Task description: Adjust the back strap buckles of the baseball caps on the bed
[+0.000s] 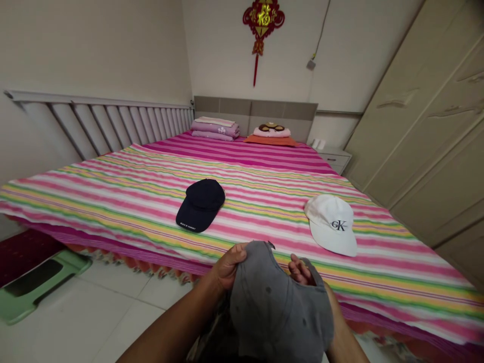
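Observation:
A grey baseball cap [278,302] is held up in front of me at the near edge of the bed, its back opening turned away from me. My left hand [231,264] pinches the cap's edge on the left side. My right hand [300,271] is at the right side of the opening, fingers curled by the strap and partly hidden by the cloth. On the bed beyond lie a dark navy cap [204,199], left of centre, and a white cap [330,222] with dark letters, to the right.
The bed's striped sheet [124,186] spreads ahead. Folded purple bedding [215,130] and a pink pillow [272,133] sit by the headboard [280,113]. A green stool [45,282] stands at lower left. A nightstand [335,160] and wardrobe [423,126] are on the right.

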